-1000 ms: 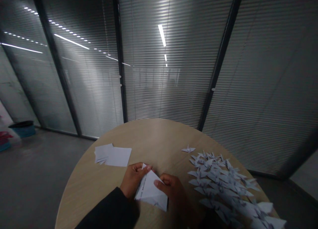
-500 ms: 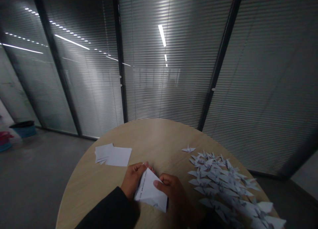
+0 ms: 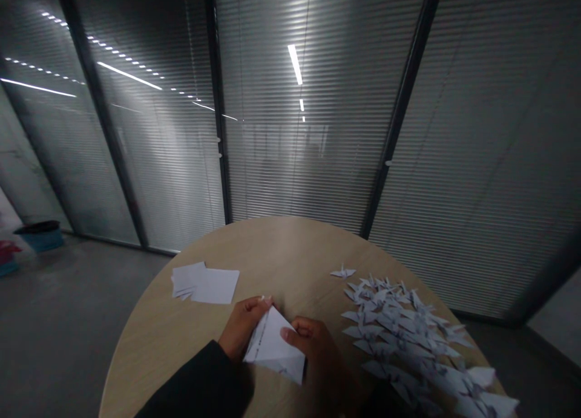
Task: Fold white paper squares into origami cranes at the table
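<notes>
Both of my hands hold one folded sheet of white paper (image 3: 272, 348) just above the round wooden table (image 3: 281, 254). My left hand (image 3: 240, 327) pinches the sheet's upper left edge, thumb and fingers closed near its top corner. My right hand (image 3: 313, 345) grips the right side, with the thumb lying on the top face. The paper shows a triangular fold with a crease across it.
A small stack of flat white sheets (image 3: 206, 283) lies on the table to the left. Several folded paper cranes (image 3: 403, 333) are spread over the right side, one crane (image 3: 343, 272) apart at the back. Glass walls with blinds stand behind. A dark bin (image 3: 40, 233) sits on the floor at left.
The paper's top corner has been brought up a little between my fingers; my hands stay in nearly the same place. The view has shifted slightly.
</notes>
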The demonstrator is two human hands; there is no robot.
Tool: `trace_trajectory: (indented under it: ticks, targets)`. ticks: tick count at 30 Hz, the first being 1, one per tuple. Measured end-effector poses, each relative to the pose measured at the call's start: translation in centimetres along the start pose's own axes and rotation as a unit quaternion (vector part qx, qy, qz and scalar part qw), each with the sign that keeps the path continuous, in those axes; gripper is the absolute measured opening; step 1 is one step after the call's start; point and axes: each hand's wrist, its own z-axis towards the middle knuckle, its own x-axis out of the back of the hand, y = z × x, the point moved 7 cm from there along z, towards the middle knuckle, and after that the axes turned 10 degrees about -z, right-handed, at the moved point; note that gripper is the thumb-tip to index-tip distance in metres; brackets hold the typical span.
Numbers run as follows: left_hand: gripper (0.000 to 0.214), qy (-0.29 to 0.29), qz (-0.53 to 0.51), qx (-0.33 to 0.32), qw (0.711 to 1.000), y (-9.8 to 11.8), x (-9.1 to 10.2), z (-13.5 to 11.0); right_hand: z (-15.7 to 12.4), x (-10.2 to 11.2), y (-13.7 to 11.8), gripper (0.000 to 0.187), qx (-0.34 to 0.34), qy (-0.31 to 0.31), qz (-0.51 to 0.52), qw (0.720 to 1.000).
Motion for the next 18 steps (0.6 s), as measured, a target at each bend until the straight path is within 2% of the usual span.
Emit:
trace_trajectory:
  ticks: [7, 11, 18]
  targets:
    - [0.054, -0.02, 0.029, 0.006, 0.999, -0.29, -0.01, 0.25, 0.12, -0.06, 0.41, 0.032, -0.009, 0.003, 0.019, 1.0]
    - [0.054, -0.018, 0.034, 0.005, 0.999, -0.19, -0.09, 0.2, 0.29, -0.15, 0.82, 0.031, -0.011, 0.018, -0.018, 1.0]
    - [0.055, -0.071, 0.09, 0.005, 0.993, -0.52, -0.93, 0.01, 0.62, 0.02, 0.43, 0.021, 0.018, 0.024, 0.015, 0.999]
